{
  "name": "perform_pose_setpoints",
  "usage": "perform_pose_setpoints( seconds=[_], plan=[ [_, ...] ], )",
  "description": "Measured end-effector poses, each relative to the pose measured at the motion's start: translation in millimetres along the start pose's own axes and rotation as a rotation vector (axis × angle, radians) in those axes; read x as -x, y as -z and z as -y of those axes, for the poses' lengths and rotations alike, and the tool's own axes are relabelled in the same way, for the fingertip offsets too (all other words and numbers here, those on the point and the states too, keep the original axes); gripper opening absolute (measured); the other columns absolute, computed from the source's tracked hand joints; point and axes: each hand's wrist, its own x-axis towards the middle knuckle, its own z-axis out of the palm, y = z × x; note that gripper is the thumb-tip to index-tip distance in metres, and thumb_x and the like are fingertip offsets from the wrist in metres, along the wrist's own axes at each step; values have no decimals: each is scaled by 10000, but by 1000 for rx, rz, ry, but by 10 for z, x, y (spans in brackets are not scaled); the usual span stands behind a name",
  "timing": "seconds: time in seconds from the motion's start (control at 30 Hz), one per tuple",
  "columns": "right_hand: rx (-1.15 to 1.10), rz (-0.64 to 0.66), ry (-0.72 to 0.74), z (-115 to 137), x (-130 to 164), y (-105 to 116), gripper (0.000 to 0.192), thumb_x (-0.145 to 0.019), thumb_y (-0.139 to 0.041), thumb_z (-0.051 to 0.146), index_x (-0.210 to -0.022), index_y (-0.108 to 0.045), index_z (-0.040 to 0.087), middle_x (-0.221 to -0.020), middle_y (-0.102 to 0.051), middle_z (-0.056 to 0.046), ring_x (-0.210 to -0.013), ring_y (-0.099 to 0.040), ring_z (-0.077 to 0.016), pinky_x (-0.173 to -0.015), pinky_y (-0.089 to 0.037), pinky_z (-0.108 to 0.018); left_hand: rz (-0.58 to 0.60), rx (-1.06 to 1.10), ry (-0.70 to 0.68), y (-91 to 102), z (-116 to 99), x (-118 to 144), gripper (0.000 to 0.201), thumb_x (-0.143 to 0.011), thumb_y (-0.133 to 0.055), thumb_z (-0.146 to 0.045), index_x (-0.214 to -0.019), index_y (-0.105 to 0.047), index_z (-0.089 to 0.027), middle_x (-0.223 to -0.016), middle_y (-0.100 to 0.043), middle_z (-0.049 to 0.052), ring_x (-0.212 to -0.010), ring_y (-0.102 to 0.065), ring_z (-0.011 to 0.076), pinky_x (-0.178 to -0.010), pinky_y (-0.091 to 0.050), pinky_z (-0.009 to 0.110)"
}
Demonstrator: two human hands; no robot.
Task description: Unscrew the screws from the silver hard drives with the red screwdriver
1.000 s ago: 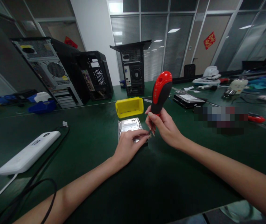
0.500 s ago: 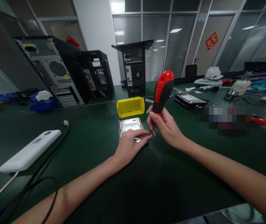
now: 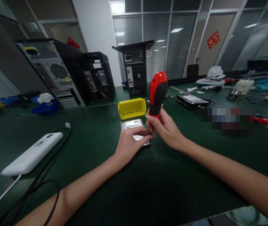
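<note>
My right hand is closed round the lower part of a screwdriver with a red and black handle. The handle stands nearly upright, and the tip points down at the near right corner of a silver hard drive. My left hand reaches over the drive, which lies flat on the table. Its thumb and forefinger meet in a pinch right at the screwdriver's tip. Whatever sits between those fingertips is too small to make out. The left hand covers much of the drive.
Behind the drive stands a yellow bin. Computer cases line the back. A white power strip and black cables lie at left. Another drive sits to the right, with a red-handled tool further over.
The screwdriver's handle has swung left and become more upright, and my right hand has shifted slightly left with it. My left hand keeps its pinch at the tip, its fingers a little more arched.
</note>
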Motion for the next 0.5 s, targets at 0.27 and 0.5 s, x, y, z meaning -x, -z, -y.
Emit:
perform_pose_setpoints(
  seconds=[0.27,0.5],
  plan=[
    [14,-74,-7,-19,-46,-36,327,-851,-561,397,-1085,-480,184,-788,-565,6,-599,-524,-77,-531,-427,-202,22,-31,14,-4,14,-5,83,-777,-688,-154,-855,-714,-141,-834,-737,32,-775,-689,164,-763,-540,268],
    [93,-136,-2,-9,-96,-4,323,-808,-609,435,-973,-521,171,-804,-568,-4,-683,-542,-111,-636,-449,-251,54,-44,27,-5,-6,-17,88,-801,-666,-168,-863,-723,-143,-847,-740,35,-784,-689,168,-758,-532,262]
  ],
)
